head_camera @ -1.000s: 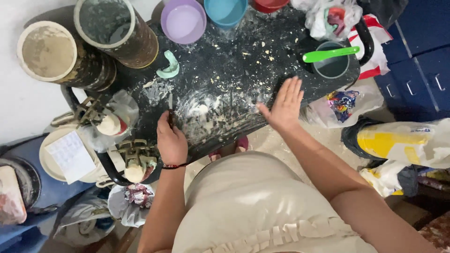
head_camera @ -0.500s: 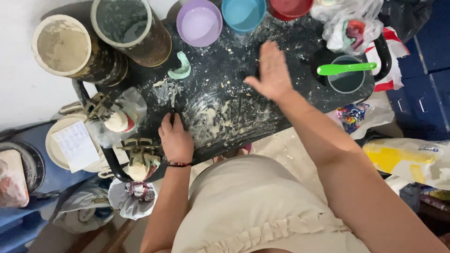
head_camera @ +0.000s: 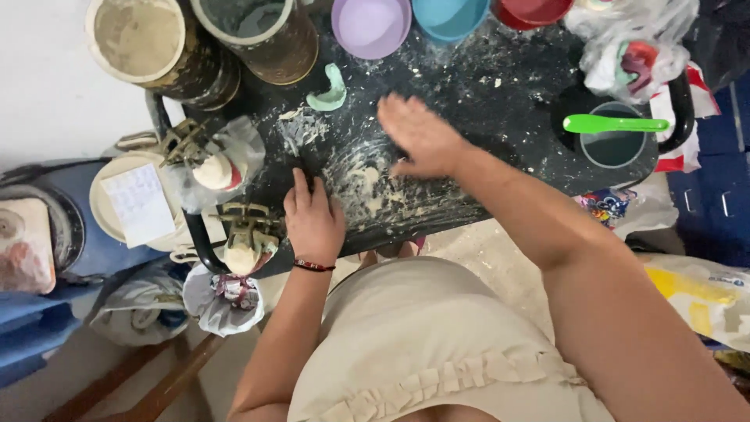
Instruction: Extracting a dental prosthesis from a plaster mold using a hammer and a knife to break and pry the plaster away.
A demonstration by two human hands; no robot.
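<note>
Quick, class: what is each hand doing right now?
Left hand: closed on a thin dark tool on the floury black tray.
Right hand: open, flat, holding nothing.

Work surface (head_camera: 500, 86): black, speckled and smeared with off-white flour.
Dough scraps (head_camera: 367, 184): pale cream, on the black surface.
Scraper (head_camera: 328, 90): mint green.
Bowl, left (head_camera: 371, 23): lilac.
Bowl, middle (head_camera: 449, 16): sky blue.
Bowl, right (head_camera: 531, 9): red.
Cup (head_camera: 613, 144): grey-teal, with a black handle.
Spatula (head_camera: 613, 123): bright green.
Tin, left (head_camera: 141, 39): dark gold wall, beige contents.
Tin, right (head_camera: 258, 27): dark gold wall, grey-green interior.
Bracelet (head_camera: 312, 266): red and black, on the left wrist.
Garment (head_camera: 422, 352): plain beige, ruffled trim.
Paper (head_camera: 141, 205): white, faint grid lines.
Plastic bag (head_camera: 633, 47): translucent white, red and green inside.
</note>
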